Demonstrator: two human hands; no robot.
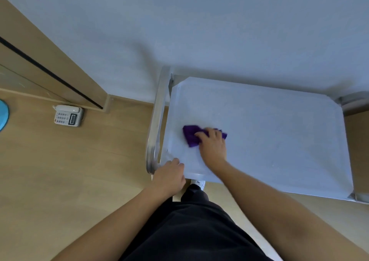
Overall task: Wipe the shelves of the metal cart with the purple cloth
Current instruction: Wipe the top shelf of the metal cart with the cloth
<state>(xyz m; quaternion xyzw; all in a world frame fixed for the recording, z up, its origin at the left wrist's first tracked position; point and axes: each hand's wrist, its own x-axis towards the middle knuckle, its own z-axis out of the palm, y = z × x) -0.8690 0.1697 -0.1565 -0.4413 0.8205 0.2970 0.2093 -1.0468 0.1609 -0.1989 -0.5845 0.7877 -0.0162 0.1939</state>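
Observation:
The metal cart's top shelf (279,137) fills the right middle of the head view, seen from above. A crumpled purple cloth (190,136) lies on its left part. My right hand (212,145) presses flat on the cloth, fingers spread over it and pointing left. My left hand (169,176) holds the near left corner of the shelf, fingers curled over the edge beside the cart's handle bar (156,121). The lower shelves are hidden under the top one.
The cart stands against a pale wall (199,31). A white telephone (68,116) lies on the wooden floor to the left, near a wooden door frame (52,65). A blue object (3,114) shows at the far left edge. My legs stand right at the cart's near edge.

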